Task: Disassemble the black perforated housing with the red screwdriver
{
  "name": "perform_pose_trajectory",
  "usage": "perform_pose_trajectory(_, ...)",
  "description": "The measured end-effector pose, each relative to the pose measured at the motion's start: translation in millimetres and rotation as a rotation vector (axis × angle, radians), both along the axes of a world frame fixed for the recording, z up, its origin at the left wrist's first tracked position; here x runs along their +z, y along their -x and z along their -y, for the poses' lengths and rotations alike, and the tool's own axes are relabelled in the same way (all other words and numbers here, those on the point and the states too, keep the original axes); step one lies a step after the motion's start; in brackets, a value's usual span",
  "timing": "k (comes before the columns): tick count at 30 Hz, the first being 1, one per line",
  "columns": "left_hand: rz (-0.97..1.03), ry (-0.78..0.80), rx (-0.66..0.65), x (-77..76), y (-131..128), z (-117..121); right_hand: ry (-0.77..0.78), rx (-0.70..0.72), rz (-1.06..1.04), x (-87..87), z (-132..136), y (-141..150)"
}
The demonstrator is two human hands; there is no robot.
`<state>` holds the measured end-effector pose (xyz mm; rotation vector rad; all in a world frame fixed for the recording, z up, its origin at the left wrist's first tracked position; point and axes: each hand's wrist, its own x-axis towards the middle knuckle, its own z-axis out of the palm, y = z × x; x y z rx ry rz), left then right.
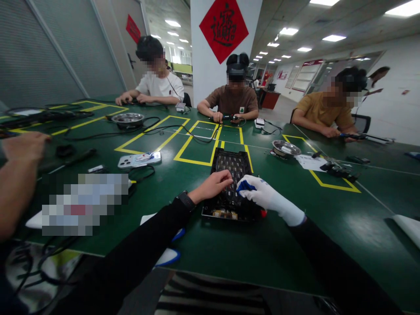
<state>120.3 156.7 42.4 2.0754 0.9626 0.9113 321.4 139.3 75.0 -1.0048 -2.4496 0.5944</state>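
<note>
In front of me on the green table [183, 262] lies a black open casing [239, 164], with rows of small light-coloured pieces inside and a yellowish strip at its near edge. Over its left side is my bare left hand [215, 184], fingers bent and pressed together; anything between them is too small to make out. My right hand [259, 191] wears a white glove with a blue palm. Its fingers curl inward over the casing's right side, hiding whatever they may hold. A small red thing [264, 213] shows beside the casing, under my right wrist.
A white glove with blue edging [167, 257] lies beneath my left forearm. A phone [139, 160], cables and a metal bowl [127, 119] are to the left. Another bowl [286, 148] and loose black parts [339, 168] lie right. Co-workers sit opposite; a person's arm reaches in at left.
</note>
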Motion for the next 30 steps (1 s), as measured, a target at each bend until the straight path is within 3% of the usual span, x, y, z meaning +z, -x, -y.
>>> perform_pose_trajectory(4,-0.003,0.006,-0.006,-1.9,-0.2,-0.1,0.037,0.058,0.106,-5.8,13.0,2.4)
perform_pose_trajectory(10,-0.078,-0.063,-0.001,-4.0,0.6,-1.5,-0.067,-0.093,0.314,-26.3,15.3,4.5)
perform_pose_trajectory(13,-0.089,-0.079,0.002,-4.6,0.8,-2.4,-0.078,-0.077,0.322,-25.5,15.2,4.4)
perform_pose_trajectory(18,-0.099,-0.080,0.005,-4.2,0.2,-2.1,-0.073,0.077,0.335,-18.4,16.9,6.3)
perform_pose_trajectory(30,-0.123,-0.063,0.024,-0.3,0.1,0.8,0.056,0.018,0.433,-16.6,14.4,14.3)
